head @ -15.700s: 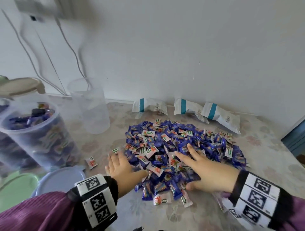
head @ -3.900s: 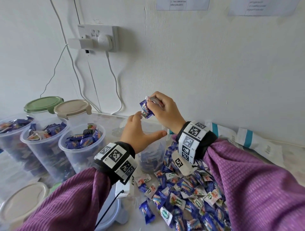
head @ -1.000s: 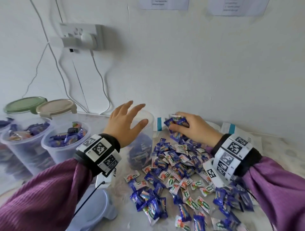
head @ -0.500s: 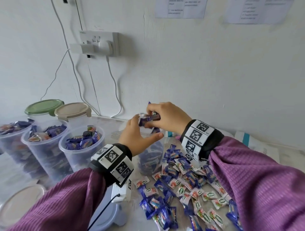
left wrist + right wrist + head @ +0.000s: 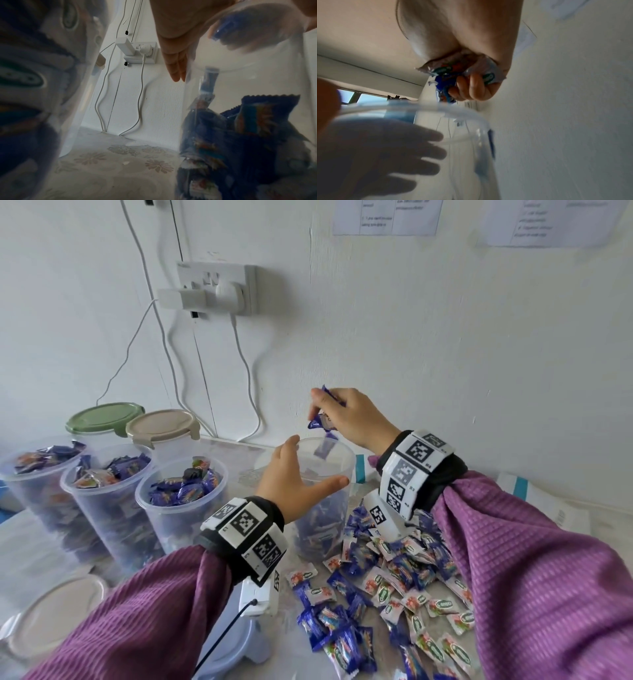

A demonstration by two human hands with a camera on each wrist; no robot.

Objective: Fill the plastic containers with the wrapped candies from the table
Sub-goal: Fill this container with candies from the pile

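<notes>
Left hand [image 5: 291, 477] cups clear container [image 5: 322, 529]; right hand [image 5: 352, 419] clutches candies [image 5: 318, 422] above. Filled tubs [image 5: 178, 508] left, candy pile [image 5: 394, 577] right.

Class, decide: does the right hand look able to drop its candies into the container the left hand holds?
Probably yes. The right hand hangs just above the container, which has no lid on, and the left hand holds only its side, leaving the mouth free.
</notes>
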